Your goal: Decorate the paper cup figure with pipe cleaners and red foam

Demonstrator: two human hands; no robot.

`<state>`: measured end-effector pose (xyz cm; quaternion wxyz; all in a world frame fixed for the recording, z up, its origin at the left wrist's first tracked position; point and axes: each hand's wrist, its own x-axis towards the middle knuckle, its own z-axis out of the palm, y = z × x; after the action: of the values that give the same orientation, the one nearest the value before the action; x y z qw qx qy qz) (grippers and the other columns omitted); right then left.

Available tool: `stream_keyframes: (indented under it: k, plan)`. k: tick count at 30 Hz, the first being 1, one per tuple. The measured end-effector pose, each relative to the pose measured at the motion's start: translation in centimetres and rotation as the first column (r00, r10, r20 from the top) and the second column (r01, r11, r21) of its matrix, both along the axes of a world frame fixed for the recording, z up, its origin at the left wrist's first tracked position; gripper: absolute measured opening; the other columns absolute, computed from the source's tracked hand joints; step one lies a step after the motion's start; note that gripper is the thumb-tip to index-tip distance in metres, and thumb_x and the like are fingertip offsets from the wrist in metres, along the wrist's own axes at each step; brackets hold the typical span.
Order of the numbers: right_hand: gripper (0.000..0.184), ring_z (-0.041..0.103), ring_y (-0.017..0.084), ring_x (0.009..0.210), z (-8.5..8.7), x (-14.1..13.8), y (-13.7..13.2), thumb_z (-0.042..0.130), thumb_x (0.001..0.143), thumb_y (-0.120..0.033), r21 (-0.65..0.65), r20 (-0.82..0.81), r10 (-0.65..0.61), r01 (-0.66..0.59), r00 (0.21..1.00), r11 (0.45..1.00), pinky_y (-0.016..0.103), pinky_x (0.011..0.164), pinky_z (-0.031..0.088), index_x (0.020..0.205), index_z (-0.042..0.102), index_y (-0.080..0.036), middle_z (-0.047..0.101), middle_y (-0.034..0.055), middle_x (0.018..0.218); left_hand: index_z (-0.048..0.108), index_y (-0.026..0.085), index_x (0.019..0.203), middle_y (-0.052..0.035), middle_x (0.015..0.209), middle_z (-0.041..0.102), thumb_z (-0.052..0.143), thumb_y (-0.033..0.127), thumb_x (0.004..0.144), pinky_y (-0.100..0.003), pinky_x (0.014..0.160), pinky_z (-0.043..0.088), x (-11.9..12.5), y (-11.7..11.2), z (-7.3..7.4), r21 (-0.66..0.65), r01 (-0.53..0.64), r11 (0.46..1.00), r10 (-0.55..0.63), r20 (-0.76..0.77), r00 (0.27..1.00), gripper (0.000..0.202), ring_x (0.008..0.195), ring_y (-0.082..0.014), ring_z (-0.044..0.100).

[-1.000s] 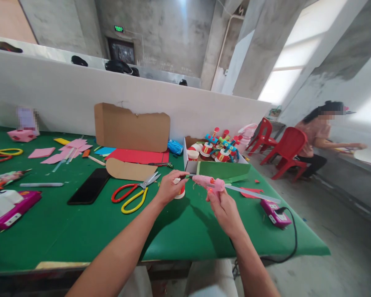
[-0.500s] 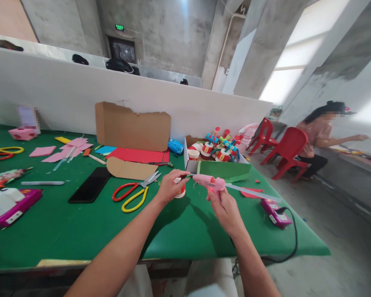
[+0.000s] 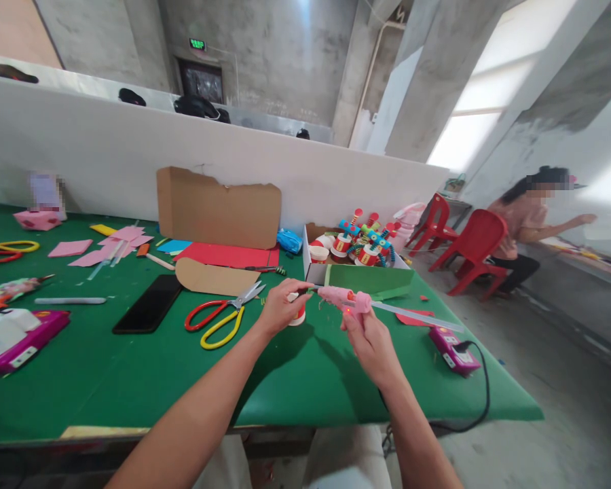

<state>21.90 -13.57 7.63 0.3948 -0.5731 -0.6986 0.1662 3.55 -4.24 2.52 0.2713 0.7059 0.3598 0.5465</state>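
Observation:
My right hand [image 3: 371, 339] is wrapped round the handle of a pink hot glue gun [image 3: 343, 297], whose small red light glows. A long clear glue stick [image 3: 417, 316] sticks out of its back end. The gun's tip points left and meets the fingertips of my left hand [image 3: 279, 307]. Those fingers are closed round a small red-and-white paper cup [image 3: 299, 316], mostly hidden behind them. A bit of green shows at the fingertips by the nozzle, too small to make out. Scissors [image 3: 223, 324] with one red and one yellow handle lie left of my left hand.
Behind my hands a box [image 3: 369, 280] holds several cup figures. A black phone [image 3: 149, 303], red paper [image 3: 224, 255] and cardboard [image 3: 218, 207] are to the left. A purple power strip [image 3: 453, 350] with a black cable lies near the right edge. A seated person [image 3: 522, 217] is beyond.
My hands, the glue gun and the cup stay almost in place. At the far right, the seated person's outstretched hand has shifted slightly left and up.

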Motion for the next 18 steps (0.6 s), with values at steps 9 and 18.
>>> stream_keyframes:
  k: [9, 18]
  plan:
    - [0.034, 0.056, 0.018, 0.056, 0.39, -0.04, -0.08, 0.037, 0.092, -0.044, 0.018, 0.026, 0.010, -0.011, 1.000, 1.000, 0.027, 0.055, 0.044, 0.089, 0.060, -0.019, 0.055, 0.0007, 0.058, 0.073, 0.019, 0.097, -0.0055, 0.087, 0.070, 0.062, 0.022, 0.081, -0.029, 0.077, 0.050, 0.05, 0.05, -0.16, 0.001, -0.006, 1.000, 0.006, -0.011, 1.000, 0.019, 0.081, -0.0165, 0.062]
    - [0.037, 0.059, 0.019, 0.062, 0.33, 0.11, -0.08, 0.039, 0.092, -0.048, 0.033, 0.021, -0.011, 0.010, 1.000, 0.999, 0.027, 0.057, 0.045, 0.089, 0.062, -0.019, 0.060, 0.0036, 0.063, 0.073, 0.020, 0.096, -0.0059, 0.087, 0.070, 0.062, 0.026, 0.080, -0.029, 0.078, 0.049, 0.03, 0.06, -0.10, -0.015, 0.007, 1.000, -0.007, 0.003, 1.000, 0.020, 0.080, -0.0168, 0.062]
